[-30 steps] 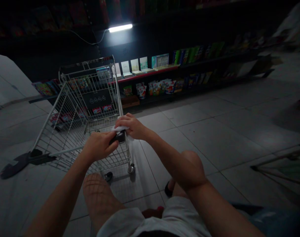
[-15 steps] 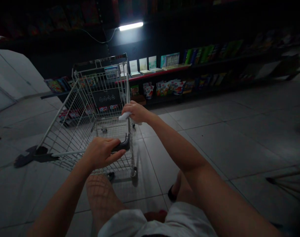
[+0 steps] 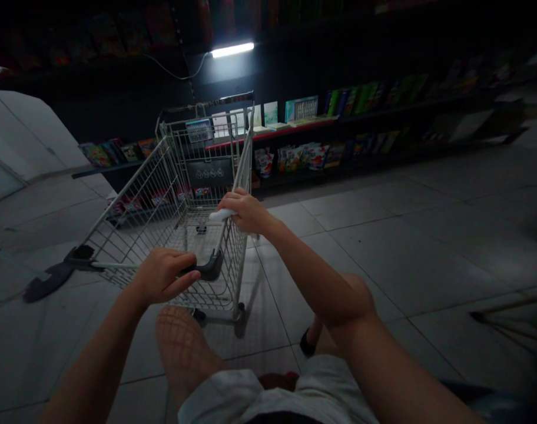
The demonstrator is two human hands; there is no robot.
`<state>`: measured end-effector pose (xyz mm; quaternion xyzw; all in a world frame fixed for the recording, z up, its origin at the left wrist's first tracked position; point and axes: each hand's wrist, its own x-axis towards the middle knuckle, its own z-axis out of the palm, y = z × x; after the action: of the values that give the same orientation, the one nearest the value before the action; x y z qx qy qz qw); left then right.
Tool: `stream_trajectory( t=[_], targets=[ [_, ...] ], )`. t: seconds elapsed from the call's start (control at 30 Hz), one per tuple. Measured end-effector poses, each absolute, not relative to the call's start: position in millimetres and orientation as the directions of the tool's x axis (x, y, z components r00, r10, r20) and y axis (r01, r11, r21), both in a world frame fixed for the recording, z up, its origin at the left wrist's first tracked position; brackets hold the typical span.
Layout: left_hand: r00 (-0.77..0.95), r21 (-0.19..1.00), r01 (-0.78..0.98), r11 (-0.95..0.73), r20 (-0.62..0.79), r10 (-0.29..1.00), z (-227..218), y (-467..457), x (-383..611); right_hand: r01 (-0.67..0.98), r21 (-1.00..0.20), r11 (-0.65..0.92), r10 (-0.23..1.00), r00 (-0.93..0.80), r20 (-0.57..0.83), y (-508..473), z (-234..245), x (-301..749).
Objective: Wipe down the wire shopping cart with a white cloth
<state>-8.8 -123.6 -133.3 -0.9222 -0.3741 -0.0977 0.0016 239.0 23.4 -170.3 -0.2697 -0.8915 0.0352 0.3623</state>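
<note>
A wire shopping cart (image 3: 239,288) stands in front of me, its basket showing no goods. My left hand (image 3: 165,274) is closed over the dark handle (image 3: 210,268) near its right corner, thumb along the near side. With its fingers curled over the cart's right top rail, my right hand (image 3: 246,210) presses a white cloth (image 3: 221,215) against the rail. The cloth looks like a wipe or tissue, and part of it is hidden under the fingers. A dark panel with small round pictures (image 3: 212,173) is fixed to the far end of the basket.
Behind the cart runs a dark shelf (image 3: 290,125) with upright books (image 3: 301,109) and colourful packets (image 3: 301,157). A lit tube lamp (image 3: 232,50) hangs above. Thin legs of some stand (image 3: 507,321) reach in at right. My bare knee (image 3: 184,335) is close below the handle.
The cart has turned, its far end shifting right and its handle corner shifting left. My left hand has gone left with the handle. The right hand with the cloth has lowered slightly.
</note>
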Motion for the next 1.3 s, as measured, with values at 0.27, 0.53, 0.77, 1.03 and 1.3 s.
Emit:
stream_trajectory(
  t=[0.27, 0.53, 0.77, 1.03, 1.3],
  targets=[
    [0.576, 0.223, 0.783, -0.580, 0.090, 0.812, -120, -109, -1, 0.401, -0.324, 0.857, 0.394, -0.103, 0.913, -52, -243, 197],
    [0.279, 0.045, 0.958, -0.283, 0.078, 0.957, -116, -99, 66, 0.363, -0.361, 0.859, 0.400, -0.034, 0.916, -83, -347, 181],
    [0.359, 0.310, 0.873, -0.376, 0.111, 0.927, -125, -84, 61, 0.374, -0.360, 0.855, 0.369, 0.051, 0.928, -61, -287, 188],
    [0.414, 0.306, 0.854, -0.421, 0.090, 0.906, -122, -73, 57, 0.493, -0.292, 0.820, 0.404, -0.136, 0.905, -51, -396, 177],
    [0.458, 0.288, 0.842, -0.456, 0.066, 0.887, -122, -61, 44, 0.541, -0.352, 0.764, 0.593, -0.374, 0.713, -63, -454, 196]
  ],
)
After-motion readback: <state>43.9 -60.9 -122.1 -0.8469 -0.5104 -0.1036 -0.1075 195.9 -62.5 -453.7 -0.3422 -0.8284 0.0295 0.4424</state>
